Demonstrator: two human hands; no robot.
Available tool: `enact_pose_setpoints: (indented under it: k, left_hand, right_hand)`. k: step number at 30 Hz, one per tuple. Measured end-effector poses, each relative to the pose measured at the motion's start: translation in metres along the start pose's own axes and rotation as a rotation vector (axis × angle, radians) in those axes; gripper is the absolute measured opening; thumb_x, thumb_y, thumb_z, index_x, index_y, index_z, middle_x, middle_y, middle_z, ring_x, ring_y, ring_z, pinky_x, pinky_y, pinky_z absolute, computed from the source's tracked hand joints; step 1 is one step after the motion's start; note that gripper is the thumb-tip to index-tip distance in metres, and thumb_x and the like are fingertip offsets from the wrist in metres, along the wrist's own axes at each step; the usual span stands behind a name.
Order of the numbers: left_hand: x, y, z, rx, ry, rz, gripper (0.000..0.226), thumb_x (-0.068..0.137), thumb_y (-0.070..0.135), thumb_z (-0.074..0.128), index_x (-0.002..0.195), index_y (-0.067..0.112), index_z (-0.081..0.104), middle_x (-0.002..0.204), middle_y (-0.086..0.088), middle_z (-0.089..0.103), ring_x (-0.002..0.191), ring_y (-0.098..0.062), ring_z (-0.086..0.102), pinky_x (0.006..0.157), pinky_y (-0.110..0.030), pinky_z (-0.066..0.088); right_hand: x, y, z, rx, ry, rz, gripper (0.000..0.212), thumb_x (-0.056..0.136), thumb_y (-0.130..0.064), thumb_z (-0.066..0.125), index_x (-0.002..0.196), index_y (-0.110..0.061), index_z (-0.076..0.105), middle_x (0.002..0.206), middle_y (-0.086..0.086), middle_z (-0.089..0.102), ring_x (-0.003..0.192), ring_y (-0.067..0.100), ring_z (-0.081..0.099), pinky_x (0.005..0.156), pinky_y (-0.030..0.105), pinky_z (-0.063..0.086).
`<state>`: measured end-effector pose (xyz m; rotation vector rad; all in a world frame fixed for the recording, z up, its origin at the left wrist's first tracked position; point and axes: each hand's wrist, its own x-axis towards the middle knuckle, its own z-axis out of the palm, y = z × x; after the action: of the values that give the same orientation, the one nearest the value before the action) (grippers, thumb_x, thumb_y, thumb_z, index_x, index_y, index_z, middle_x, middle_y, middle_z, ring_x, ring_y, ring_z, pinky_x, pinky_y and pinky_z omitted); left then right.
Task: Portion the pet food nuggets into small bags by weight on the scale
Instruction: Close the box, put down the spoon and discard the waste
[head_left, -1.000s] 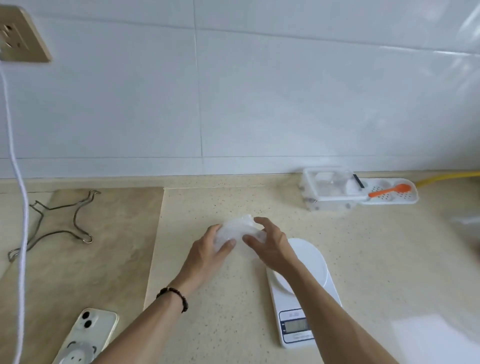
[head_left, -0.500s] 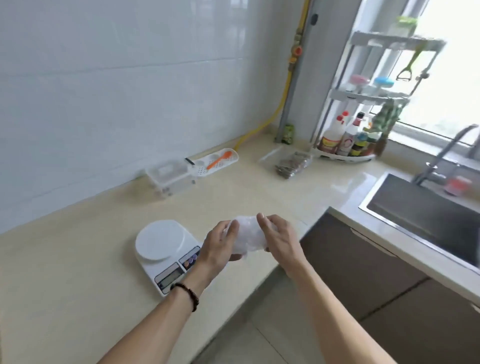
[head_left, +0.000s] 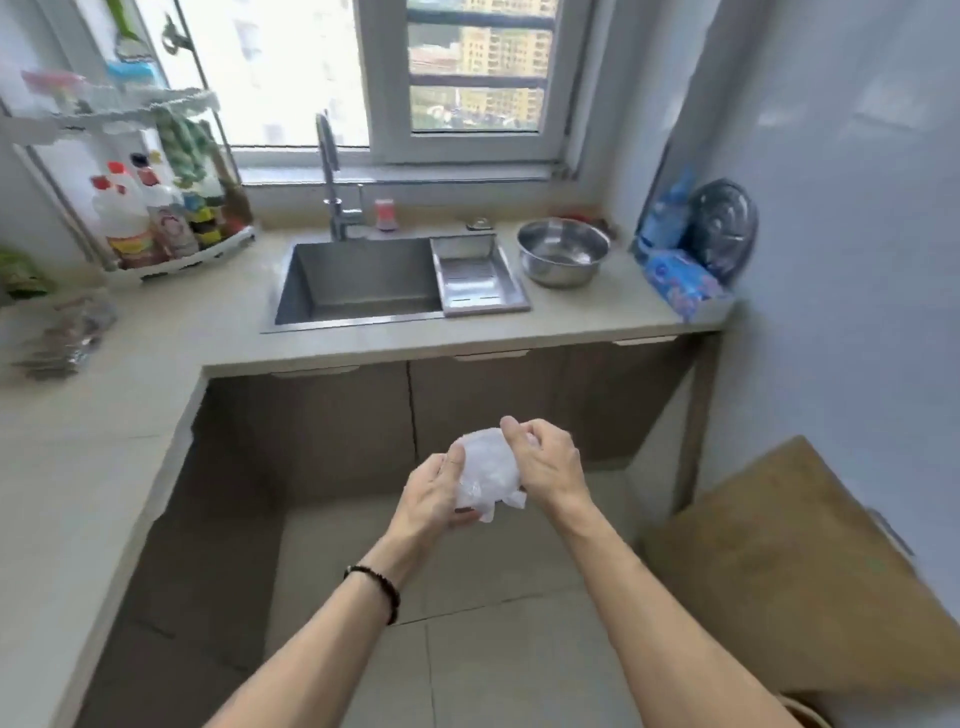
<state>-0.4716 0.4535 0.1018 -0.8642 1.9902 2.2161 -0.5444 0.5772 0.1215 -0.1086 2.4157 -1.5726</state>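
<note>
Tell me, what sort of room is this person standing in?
Most likely a small home kitchen: a steel sink with a tall faucet under a window, a metal mixing bowl on the counter, and a corner rack of bottles.

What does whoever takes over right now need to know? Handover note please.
Left hand and right hand: both grip a wad of clear plastic bags, held over the floor in front of the sink.
A clear bag of brown pieces lies on the counter at far left, blurred, possibly the nuggets.
Scale: not in view.
Done: nothing visibly portioned.
Left: separate a bag, fill it, weigh it.
</note>
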Motion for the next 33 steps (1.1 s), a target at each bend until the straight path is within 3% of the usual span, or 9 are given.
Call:
enact_pose_setpoints:
  k: [3, 7, 12, 15, 19, 22, 27, 30, 33]
  left_hand:
    - [0.01, -0.027, 0.084, 0.062, -0.162, -0.073, 0.046, 0.099, 0.047, 0.047, 0.111, 0.004, 0.059, 0.101, -0.005, 0.065, 0.091, -0.029, 0.071, 0.06, -0.022, 0.056]
    - [0.005, -0.087, 0.197, 0.17, -0.369, -0.177, 0.047, 0.098, 0.047, 0.048, 0.113, 0.004, 0.06, 0.116, -0.02, 0.064, 0.096, -0.033, 0.07, 0.068, -0.029, 0.059]
    - [-0.02, -0.196, 0.338, 0.33, -0.563, -0.309, 0.038, 0.099, 0.04, 0.049, 0.105, 0.005, 0.061, 0.095, -0.007, 0.063, 0.09, -0.024, 0.067, 0.076, -0.036, 0.061]
    - [-0.023, -0.272, 0.413, 0.436, -0.618, -0.376, 0.034, 0.099, 0.039, 0.048, 0.108, 0.008, 0.06, 0.104, -0.01, 0.065, 0.094, -0.024, 0.067, 0.063, -0.026, 0.059]
    - [-0.008, -0.383, 0.49, 0.533, -0.716, -0.385, 0.036, 0.098, 0.043, 0.05, 0.108, 0.009, 0.06, 0.104, -0.018, 0.067, 0.09, -0.029, 0.068, 0.077, -0.05, 0.058]
    - [0.018, -0.456, 0.532, 0.611, -0.696, -0.364, 0.04, 0.095, 0.048, 0.051, 0.111, 0.012, 0.058, 0.105, -0.015, 0.065, 0.092, -0.03, 0.065, 0.079, -0.052, 0.057]
    - [0.058, -0.536, 0.562, 0.728, -0.646, -0.375, 0.043, 0.1, 0.047, 0.04, 0.126, 0.016, 0.053, 0.118, -0.005, 0.059, 0.107, -0.024, 0.056, 0.096, -0.043, 0.048]
    - [0.068, -0.554, 0.561, 0.819, -0.679, -0.334, 0.046, 0.1, 0.046, 0.041, 0.133, 0.016, 0.049, 0.125, -0.003, 0.056, 0.109, -0.021, 0.053, 0.085, -0.029, 0.044]
    - [0.07, -0.552, 0.553, 0.906, -0.699, -0.275, 0.05, 0.1, 0.045, 0.041, 0.139, 0.013, 0.042, 0.135, -0.004, 0.048, 0.11, -0.019, 0.047, 0.081, -0.022, 0.038]
  right_hand:
    - [-0.006, 0.06, -0.069, 0.006, 0.179, 0.142, 0.03, 0.093, -0.042, 0.056, 0.089, -0.015, 0.067, 0.089, -0.001, 0.068, 0.085, 0.019, 0.063, 0.067, 0.027, 0.044]
    - [-0.046, 0.162, -0.156, 0.048, 0.375, 0.343, 0.027, 0.092, -0.038, 0.058, 0.089, -0.013, 0.068, 0.09, -0.001, 0.068, 0.088, 0.02, 0.063, 0.077, 0.03, 0.048]
    - [-0.103, 0.315, -0.25, 0.111, 0.538, 0.563, 0.024, 0.094, -0.036, 0.056, 0.091, -0.013, 0.065, 0.086, -0.003, 0.063, 0.082, 0.018, 0.058, 0.069, 0.029, 0.043]
    - [-0.128, 0.411, -0.287, 0.151, 0.574, 0.701, 0.02, 0.093, -0.036, 0.055, 0.092, -0.018, 0.064, 0.086, -0.002, 0.062, 0.079, 0.02, 0.058, 0.07, 0.033, 0.05]
    - [-0.138, 0.539, -0.319, 0.094, 0.612, 0.856, 0.023, 0.094, -0.033, 0.053, 0.109, -0.02, 0.064, 0.107, 0.002, 0.065, 0.093, 0.024, 0.062, 0.077, 0.036, 0.052]
    - [-0.128, 0.62, -0.329, 0.056, 0.628, 0.926, 0.027, 0.096, -0.035, 0.053, 0.116, -0.019, 0.061, 0.112, 0.002, 0.063, 0.099, 0.023, 0.06, 0.084, 0.035, 0.051]
    - [-0.108, 0.717, -0.332, 0.021, 0.646, 0.989, 0.03, 0.097, -0.033, 0.05, 0.118, -0.014, 0.058, 0.116, 0.005, 0.062, 0.092, 0.019, 0.051, 0.08, 0.029, 0.041]
    - [-0.096, 0.742, -0.329, -0.029, 0.544, 1.015, 0.036, 0.098, -0.037, 0.048, 0.124, -0.013, 0.054, 0.118, 0.005, 0.061, 0.094, 0.02, 0.052, 0.081, 0.03, 0.042]
    - [-0.093, 0.745, -0.326, -0.055, 0.414, 1.006, 0.048, 0.099, -0.042, 0.044, 0.136, -0.011, 0.048, 0.134, 0.007, 0.055, 0.115, 0.025, 0.054, 0.092, 0.034, 0.043]
